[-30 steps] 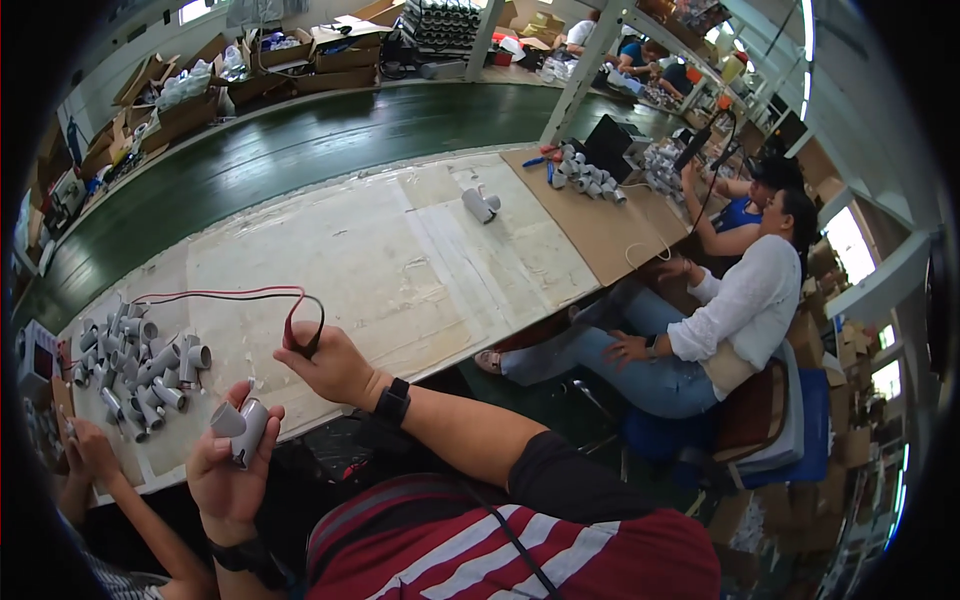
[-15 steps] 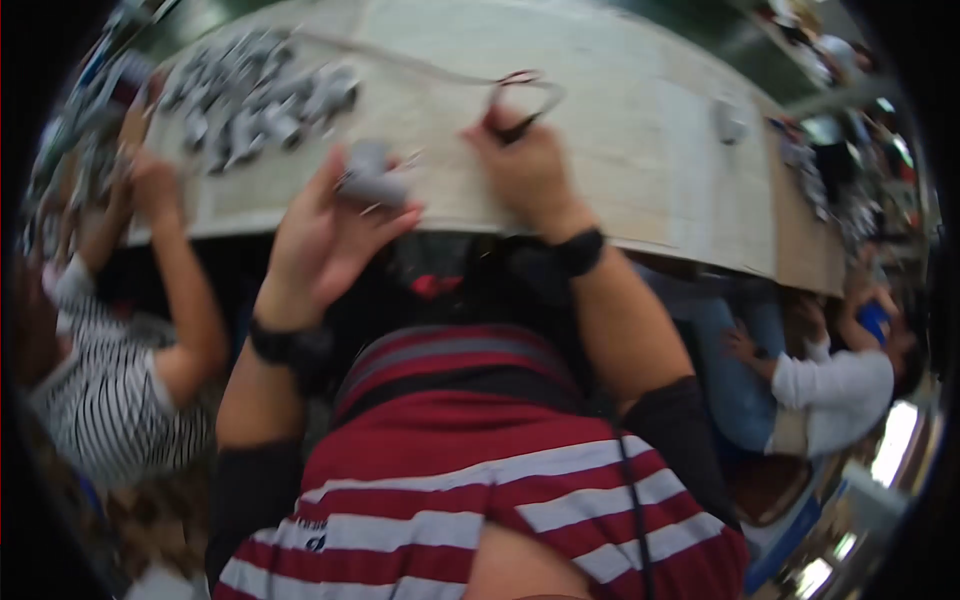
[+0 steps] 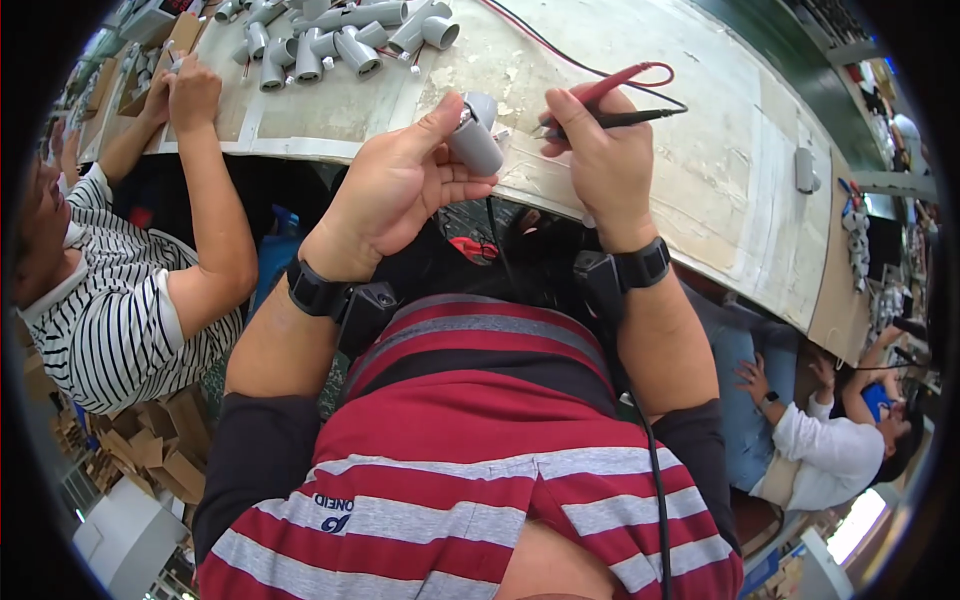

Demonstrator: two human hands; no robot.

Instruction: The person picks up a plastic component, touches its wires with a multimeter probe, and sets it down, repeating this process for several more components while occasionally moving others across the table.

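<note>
My left hand (image 3: 400,185) grips a grey pipe fitting (image 3: 473,140) just in front of the table's near edge. My right hand (image 3: 598,160) holds a red and a black test probe (image 3: 620,100) together, their tips pointing left at the fitting. The probes' red and black wires (image 3: 545,45) trail back across the pale worktable (image 3: 700,170). Black wristbands sit on both my wrists.
A pile of several grey pipe fittings (image 3: 335,35) lies at the table's far left. A person in a striped shirt (image 3: 110,320) works at my left, hands on the table. Another seated person in white (image 3: 830,450) is at the right. One small grey part (image 3: 806,168) lies to the right.
The view tipped sharply downward toward my lap. Both hands came closer together, bringing the fitting and the probe tips near each other at the table edge.
</note>
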